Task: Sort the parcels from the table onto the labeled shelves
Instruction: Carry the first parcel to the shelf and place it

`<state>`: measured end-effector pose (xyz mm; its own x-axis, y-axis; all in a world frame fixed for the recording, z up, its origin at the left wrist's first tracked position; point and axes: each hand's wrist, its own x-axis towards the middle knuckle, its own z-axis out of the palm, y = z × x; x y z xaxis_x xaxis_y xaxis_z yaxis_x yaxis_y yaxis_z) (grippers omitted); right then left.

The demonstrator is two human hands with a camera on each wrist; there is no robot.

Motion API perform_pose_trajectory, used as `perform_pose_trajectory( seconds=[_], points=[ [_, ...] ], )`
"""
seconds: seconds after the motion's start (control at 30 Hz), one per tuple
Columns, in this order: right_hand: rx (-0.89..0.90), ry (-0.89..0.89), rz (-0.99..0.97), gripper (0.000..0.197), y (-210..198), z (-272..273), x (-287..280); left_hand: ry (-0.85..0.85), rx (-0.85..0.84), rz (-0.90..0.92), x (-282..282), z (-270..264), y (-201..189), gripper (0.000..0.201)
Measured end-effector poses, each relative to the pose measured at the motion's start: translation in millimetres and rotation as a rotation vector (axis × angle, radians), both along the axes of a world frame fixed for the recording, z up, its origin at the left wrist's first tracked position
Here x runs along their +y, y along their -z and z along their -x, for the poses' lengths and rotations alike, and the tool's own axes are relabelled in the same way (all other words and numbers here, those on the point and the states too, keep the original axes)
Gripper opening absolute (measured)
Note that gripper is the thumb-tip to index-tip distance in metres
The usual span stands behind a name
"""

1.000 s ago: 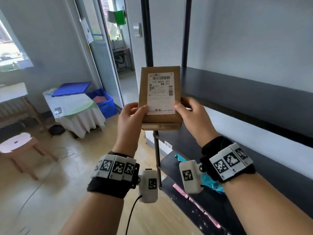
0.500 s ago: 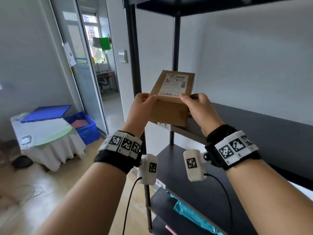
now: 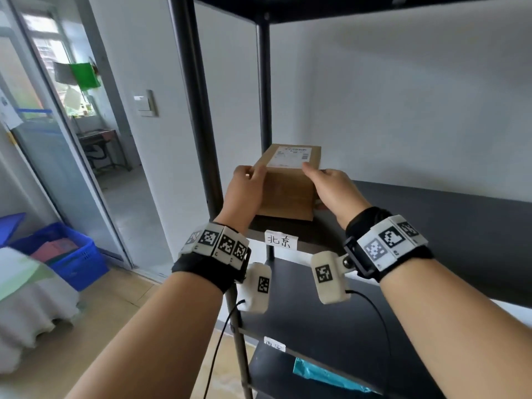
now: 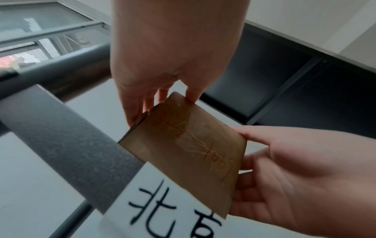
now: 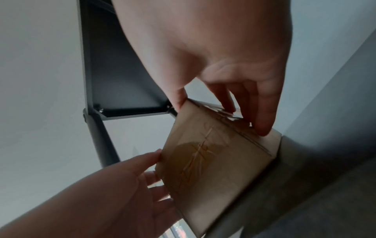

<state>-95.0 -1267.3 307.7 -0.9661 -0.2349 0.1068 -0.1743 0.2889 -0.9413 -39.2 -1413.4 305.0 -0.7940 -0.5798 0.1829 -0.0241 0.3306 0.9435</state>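
Observation:
A brown cardboard parcel [image 3: 288,191] with a white shipping label [image 3: 291,157] on top is tilted over the front edge of the dark shelf [image 3: 431,223] marked by a white paper tag with two handwritten characters [image 3: 280,240]. My left hand [image 3: 249,180] grips its left side and my right hand [image 3: 319,180] grips its right side, thumbs on top. In the left wrist view my left hand [image 4: 162,99] pinches a corner of the parcel [image 4: 189,149] above the tag [image 4: 162,209]. The right wrist view shows my right hand [image 5: 219,109] on the parcel [image 5: 213,164], orange writing on its underside.
Black uprights [image 3: 198,110] frame the shelf unit's left end, with another shelf [image 3: 316,7] overhead. A lower shelf has its own tag [image 3: 275,345], and a teal parcel [image 3: 322,375] lies beneath. A blue crate [image 3: 66,254] and a cloth-covered table [image 3: 26,306] stand at left.
Both hands have carried the parcel forward from in front of me to the tagged shelf. It went from upright, label facing me, to leaning back with the label up.

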Motion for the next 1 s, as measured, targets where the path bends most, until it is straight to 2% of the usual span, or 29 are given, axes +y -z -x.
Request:
perform_pose_trajectory(
  seconds=[0.23,0.37,0.5,0.77,1.0],
  points=[
    [0.064,0.071,-0.065,0.059,-4.0,-9.2,-6.4,0.051,0.018,0.106,-9.1,0.9,-2.1,0.054],
    [0.140,0.134,-0.091,0.054,-9.3,-21.9,0.8,0.034,0.138,0.239,-1.6,-11.2,-12.9,0.051],
    [0.190,0.198,-0.153,0.054,-10.6,-39.3,17.4,0.125,0.242,0.350,18.2,-17.8,-23.2,0.047],
    [0.224,0.409,-0.210,0.047,-3.7,-85.0,101.5,0.451,0.241,0.385,100.5,-25.3,-15.2,0.040],
    [0.215,0.615,-0.242,0.048,7.3,-140.6,212.5,0.686,0.209,0.339,217.1,-46.5,-5.6,0.039]
  ],
)
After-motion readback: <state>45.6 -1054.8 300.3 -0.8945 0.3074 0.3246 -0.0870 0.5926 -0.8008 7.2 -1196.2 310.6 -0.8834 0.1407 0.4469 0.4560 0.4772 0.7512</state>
